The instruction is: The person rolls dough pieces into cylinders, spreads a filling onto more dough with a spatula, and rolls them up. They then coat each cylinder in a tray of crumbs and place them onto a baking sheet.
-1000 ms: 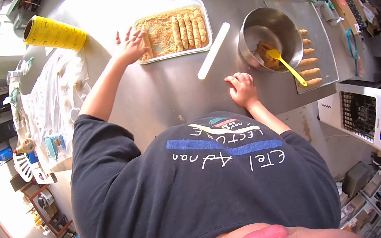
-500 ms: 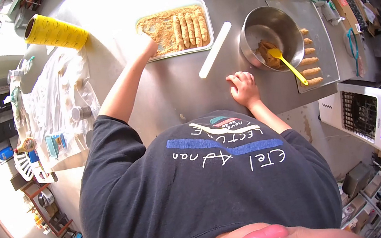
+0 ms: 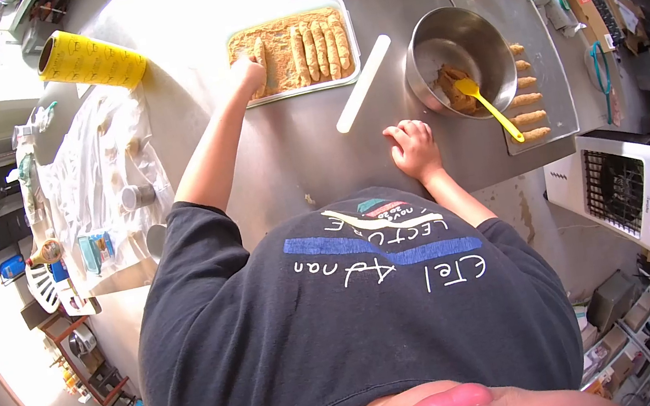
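Observation:
My left hand (image 3: 247, 76) is over the left part of a white tray (image 3: 353, 39) lined with brown crumbs. Its fingers are closed around the near end of a crumb-coated dough stick (image 3: 259, 51); the fingertips are partly hidden. Several similar sticks (image 3: 321, 51) lie side by side in the tray's right part. On the steel table rests my right hand (image 3: 415, 147), palm down and holding nothing, its thumb apart from loosely bent fingers. Near it stands a steel bowl (image 3: 477, 37) with brown dough (image 3: 455, 87) and a yellow spatula (image 3: 498, 114) inside.
A white rod (image 3: 363, 84) lies between tray and bowl. Right of the bowl, several dough sticks (image 3: 526, 100) sit on a flat sheet (image 3: 541, 45). A yellow film roll (image 3: 92, 61) and clear plastic sheeting (image 3: 103, 152) are at the left.
My left hand has shifted slightly, and a dough stick now shows at its fingers, over the crumbs. My right hand stays on the table.

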Available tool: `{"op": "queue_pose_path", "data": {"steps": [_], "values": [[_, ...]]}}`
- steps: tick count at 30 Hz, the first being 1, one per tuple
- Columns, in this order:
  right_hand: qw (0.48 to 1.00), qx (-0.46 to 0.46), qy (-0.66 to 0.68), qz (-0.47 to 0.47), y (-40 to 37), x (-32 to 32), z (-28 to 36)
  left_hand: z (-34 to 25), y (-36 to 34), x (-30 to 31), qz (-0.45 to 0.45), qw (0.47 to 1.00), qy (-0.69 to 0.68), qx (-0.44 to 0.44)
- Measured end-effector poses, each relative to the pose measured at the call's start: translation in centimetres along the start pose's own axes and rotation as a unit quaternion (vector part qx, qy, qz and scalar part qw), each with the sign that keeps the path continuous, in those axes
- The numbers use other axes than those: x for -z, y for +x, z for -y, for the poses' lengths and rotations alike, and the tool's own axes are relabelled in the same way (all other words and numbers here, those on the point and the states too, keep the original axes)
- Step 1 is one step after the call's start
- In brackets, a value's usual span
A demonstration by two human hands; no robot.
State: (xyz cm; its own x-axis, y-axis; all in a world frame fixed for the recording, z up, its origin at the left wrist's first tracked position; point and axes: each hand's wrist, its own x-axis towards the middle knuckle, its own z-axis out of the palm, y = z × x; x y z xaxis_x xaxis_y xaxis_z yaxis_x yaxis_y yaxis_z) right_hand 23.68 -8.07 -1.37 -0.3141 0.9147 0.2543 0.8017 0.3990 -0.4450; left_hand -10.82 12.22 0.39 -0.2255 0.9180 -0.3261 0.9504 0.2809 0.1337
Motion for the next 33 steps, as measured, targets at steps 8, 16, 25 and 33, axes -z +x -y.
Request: {"op": "queue_pose_path", "data": {"steps": [8, 16, 25, 33], "values": [[1.000, 0.002, -0.009, -0.008, -0.1, -0.2, -0.1, -2.0, -2.5, 1.1, -0.038, 0.978, -0.200, -0.043], [1.000, -0.004, -0.001, 0.006, 0.0, 0.1, -0.1, -2.0, -1.9, -0.2, -0.057, 0.988, -0.116, -0.083], [1.000, -0.010, -0.003, 0.009, 0.0, 0.0, 0.0, -2.0, -2.5, 0.1, -0.047, 0.978, -0.087, -0.184], [1.000, -0.007, -0.009, 0.005, -0.1, -0.1, -0.1, -2.3, -2.0, 0.2, 0.007, 0.979, -0.186, -0.082]]}}
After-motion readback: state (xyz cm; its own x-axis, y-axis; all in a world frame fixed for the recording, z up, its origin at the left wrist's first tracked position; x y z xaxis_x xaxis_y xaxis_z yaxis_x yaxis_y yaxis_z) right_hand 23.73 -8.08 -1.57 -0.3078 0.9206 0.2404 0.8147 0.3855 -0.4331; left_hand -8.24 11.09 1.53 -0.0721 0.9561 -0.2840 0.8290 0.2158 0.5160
